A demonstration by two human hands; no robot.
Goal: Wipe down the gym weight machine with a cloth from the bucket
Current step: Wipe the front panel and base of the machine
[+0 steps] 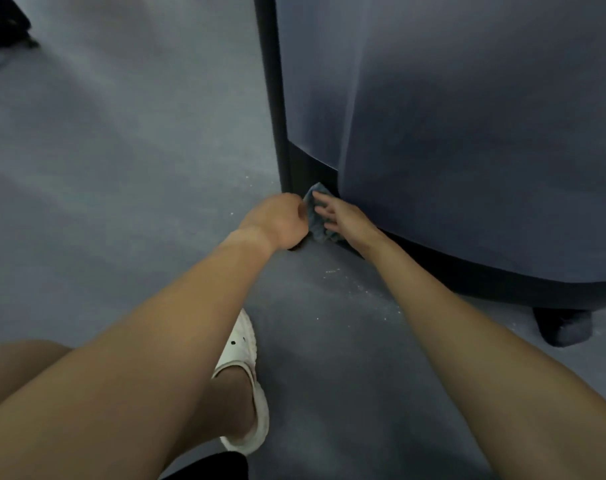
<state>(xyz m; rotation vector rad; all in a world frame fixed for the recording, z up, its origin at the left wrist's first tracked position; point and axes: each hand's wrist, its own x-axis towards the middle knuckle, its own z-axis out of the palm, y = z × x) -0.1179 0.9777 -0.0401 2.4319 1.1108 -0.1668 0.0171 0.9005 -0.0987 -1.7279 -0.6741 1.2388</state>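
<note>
The weight machine's grey-blue shroud [468,133] fills the upper right, with a black upright post [277,98] along its left edge and a dark base rim [502,285] near the floor. A small grey-blue cloth [316,216] is bunched low down where the post meets the shroud. My left hand [281,220] is closed on the cloth's left side. My right hand [343,218] lies on its right side with the fingers spread over the fabric. No bucket is in view.
Grey floor [121,168] spreads to the left, with white specks [332,271] scattered near the machine's base. My foot in a white clog [242,375] stands below the hands. A black machine foot [561,327] sits at the right. Dark equipment [3,22] shows in the top left corner.
</note>
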